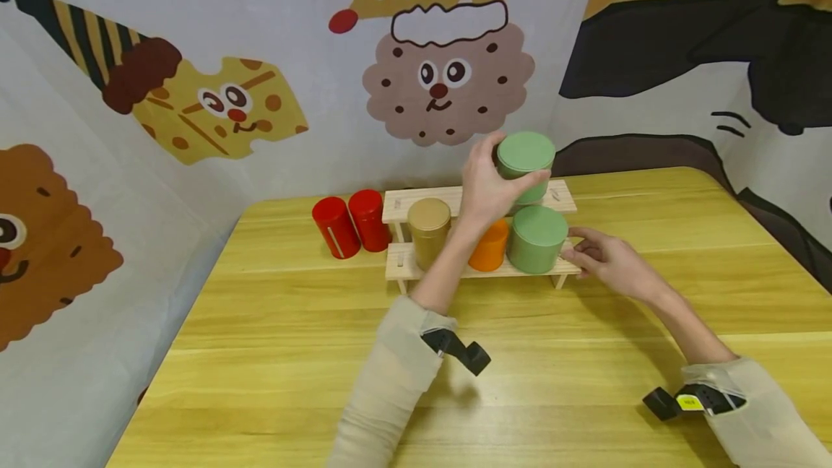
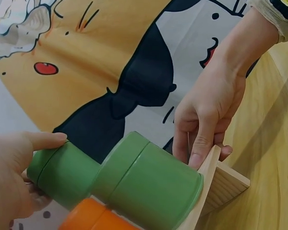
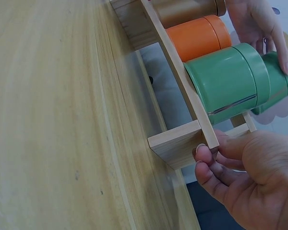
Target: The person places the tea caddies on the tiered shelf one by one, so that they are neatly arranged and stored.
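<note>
with left hand [image 1: 489,186], grasps upper green canister [image 1: 526,157] between thumb and fingers, at one o'clock over the upper tier of the wooden rack [image 1: 422,199]; cannot tell whether seated or lifted. with right hand [image 1: 607,258], pinches the rack's three o'clock end. looks partway along, judging by gold canister [image 1: 429,237], orange canister [image 1: 489,250] and lower green canister [image 1: 537,243] standing on the lower tier. seems left with letting go of the upper green canister; cannot tell whether the two red canisters [image 1: 336,228], off the rack at nine o'clock, also need a place there. has little room at twelve o'clock, close to wall cloth [image 1: 338,128], but broad bare table [image 1: 260,360] at eight.
</note>
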{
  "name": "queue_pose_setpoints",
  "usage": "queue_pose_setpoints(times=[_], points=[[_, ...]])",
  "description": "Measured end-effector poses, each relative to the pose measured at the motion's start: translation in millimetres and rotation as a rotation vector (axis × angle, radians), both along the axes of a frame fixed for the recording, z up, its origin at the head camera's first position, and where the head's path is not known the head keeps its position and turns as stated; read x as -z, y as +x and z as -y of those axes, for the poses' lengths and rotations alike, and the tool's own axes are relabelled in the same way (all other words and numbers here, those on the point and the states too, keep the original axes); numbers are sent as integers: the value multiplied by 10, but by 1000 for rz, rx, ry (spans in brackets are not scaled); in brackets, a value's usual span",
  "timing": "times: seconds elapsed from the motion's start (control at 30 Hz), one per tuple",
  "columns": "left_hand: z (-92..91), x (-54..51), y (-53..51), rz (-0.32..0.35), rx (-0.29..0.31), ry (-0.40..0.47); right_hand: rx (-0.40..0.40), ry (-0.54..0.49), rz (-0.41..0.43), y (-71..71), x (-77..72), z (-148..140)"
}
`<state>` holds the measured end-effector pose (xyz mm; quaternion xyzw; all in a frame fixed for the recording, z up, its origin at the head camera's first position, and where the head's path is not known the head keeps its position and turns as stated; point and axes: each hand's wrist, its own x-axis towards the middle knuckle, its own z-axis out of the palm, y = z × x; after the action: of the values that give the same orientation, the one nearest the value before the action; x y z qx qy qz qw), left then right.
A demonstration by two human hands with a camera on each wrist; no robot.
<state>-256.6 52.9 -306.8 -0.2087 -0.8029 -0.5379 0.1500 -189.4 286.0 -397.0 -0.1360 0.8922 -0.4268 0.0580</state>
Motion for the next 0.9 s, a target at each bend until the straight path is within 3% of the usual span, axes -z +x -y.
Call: queue_pose_setpoints(times=[0.63,0.9], points=[[-168,78,-103,116,-28,-78,-1,1,-13,10,-6,2],[-204,103,-122,129,-17,-112,4,0,-8,11,-5,3]])
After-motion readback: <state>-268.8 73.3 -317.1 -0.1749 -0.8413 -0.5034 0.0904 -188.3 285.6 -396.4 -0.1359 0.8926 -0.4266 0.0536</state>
